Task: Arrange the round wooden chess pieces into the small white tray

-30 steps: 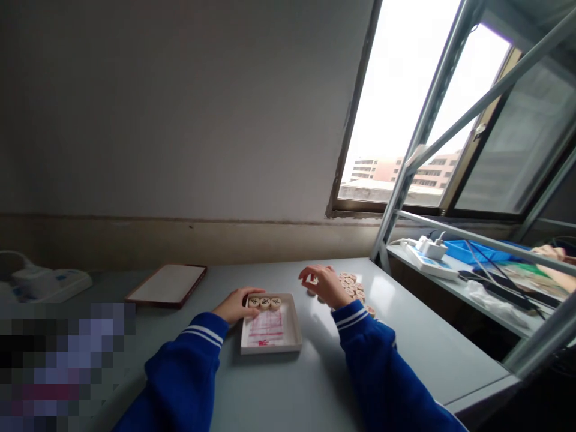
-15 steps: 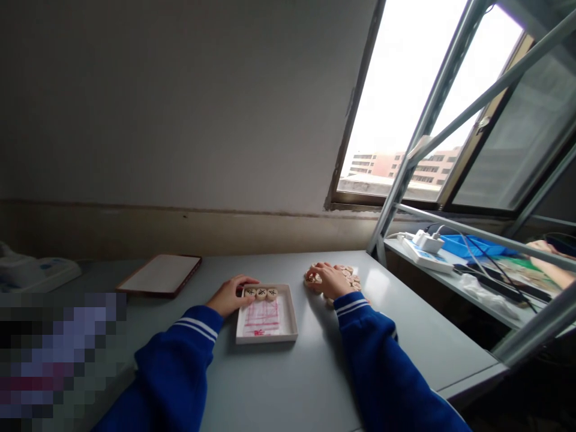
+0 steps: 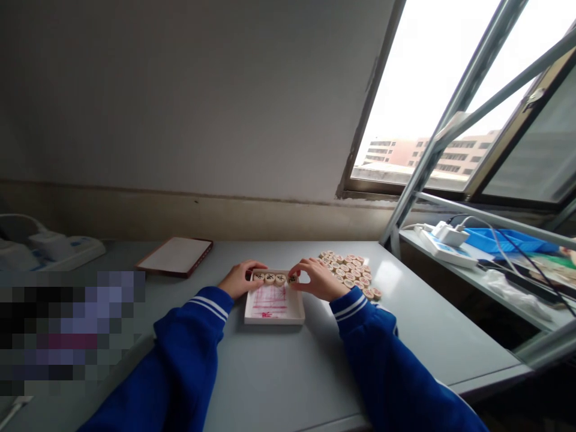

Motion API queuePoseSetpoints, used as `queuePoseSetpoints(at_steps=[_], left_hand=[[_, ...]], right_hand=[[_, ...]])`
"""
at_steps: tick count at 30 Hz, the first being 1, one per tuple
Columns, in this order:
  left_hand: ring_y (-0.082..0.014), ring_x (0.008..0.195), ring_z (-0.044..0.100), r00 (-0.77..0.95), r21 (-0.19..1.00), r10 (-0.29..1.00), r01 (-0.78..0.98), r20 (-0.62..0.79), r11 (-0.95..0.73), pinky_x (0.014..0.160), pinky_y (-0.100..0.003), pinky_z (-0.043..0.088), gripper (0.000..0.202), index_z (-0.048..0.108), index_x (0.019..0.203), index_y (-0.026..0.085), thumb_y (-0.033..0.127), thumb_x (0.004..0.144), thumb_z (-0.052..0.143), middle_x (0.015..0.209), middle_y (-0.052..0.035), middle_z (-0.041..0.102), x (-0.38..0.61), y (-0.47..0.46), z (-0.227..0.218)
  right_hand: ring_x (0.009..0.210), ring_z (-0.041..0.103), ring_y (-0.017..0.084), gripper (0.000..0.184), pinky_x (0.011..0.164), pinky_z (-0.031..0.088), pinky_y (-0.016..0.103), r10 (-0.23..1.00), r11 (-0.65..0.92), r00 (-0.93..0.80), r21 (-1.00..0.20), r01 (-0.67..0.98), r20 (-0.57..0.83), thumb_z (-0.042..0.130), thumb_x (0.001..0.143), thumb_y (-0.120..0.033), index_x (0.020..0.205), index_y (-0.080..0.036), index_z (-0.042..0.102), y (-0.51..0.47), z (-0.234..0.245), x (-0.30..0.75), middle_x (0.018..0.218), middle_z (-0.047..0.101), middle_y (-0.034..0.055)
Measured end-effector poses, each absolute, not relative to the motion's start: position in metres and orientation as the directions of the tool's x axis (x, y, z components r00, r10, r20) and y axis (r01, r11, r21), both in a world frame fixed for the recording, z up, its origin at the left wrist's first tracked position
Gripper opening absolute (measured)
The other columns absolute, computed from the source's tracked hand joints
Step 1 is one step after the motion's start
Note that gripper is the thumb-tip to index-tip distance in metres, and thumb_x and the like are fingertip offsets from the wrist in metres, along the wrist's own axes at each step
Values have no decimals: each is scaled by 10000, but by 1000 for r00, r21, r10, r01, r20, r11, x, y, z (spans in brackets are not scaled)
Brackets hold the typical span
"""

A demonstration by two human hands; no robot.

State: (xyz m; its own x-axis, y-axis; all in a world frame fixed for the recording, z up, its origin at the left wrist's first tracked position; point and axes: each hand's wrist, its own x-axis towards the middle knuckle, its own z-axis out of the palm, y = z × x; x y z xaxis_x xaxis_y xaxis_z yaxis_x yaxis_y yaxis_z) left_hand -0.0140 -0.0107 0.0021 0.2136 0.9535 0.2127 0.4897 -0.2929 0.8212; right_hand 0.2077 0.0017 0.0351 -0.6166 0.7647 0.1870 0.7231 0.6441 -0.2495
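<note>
left hand, fingers curled, tips touching a row of pale round wooden chess pieces in a shallow white rectangular tray; right hand pinching one more piece at the row's end; loose cluster of matching pieces just beside, on a grey table.

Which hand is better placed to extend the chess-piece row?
Right, likely. The right hand is pinching a chess piece at the end of the row in the white tray, next to the pile of pieces. The left hand sits at the far end, away from the pile.
</note>
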Motion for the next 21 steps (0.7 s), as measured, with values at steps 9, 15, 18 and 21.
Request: queuePoseSetpoints(at_steps=[9, 15, 18, 21], left_hand=[[-201, 856, 576, 226, 801, 944, 503, 242, -326, 771, -289, 449, 359, 609, 920, 131, 209, 569, 594, 939, -66, 634, -14, -10, 1], [-199, 894, 552, 229, 787, 943, 522, 242, -328, 774, -279, 441, 398, 590, 968, 127, 221, 583, 613, 990, -83, 595, -15, -11, 0], [-201, 909, 530, 189, 727, 936, 590, 298, -351, 794, -288, 423, 378, 591, 959, 141, 305, 619, 615, 990, -78, 578, -15, -11, 0], [-195, 846, 523, 130, 625, 925, 702, 358, -341, 799, -313, 401, 280, 606, 906, 157, 336, 704, 532, 904, -63, 584, -16, -10, 0]], right_hand=[[846, 469, 179, 130, 725, 260, 324, 828, 537, -479, -164, 828, 292, 601, 740, -343, 812, -235, 603, -3, 30, 199, 873, 596, 11], [833, 472, 182, 115, 727, 244, 339, 806, 550, -499, -90, 830, 318, 545, 788, -316, 759, -251, 636, -1, 38, 207, 868, 607, 20], [879, 479, 200, 126, 730, 265, 337, 848, 431, -389, -42, 901, 359, 522, 798, -301, 825, -240, 629, 9, 45, 228, 903, 603, 36], [926, 480, 238, 180, 736, 294, 351, 918, 288, -277, 6, 958, 283, 597, 732, -329, 875, -223, 622, 16, 45, 246, 942, 595, 60]])
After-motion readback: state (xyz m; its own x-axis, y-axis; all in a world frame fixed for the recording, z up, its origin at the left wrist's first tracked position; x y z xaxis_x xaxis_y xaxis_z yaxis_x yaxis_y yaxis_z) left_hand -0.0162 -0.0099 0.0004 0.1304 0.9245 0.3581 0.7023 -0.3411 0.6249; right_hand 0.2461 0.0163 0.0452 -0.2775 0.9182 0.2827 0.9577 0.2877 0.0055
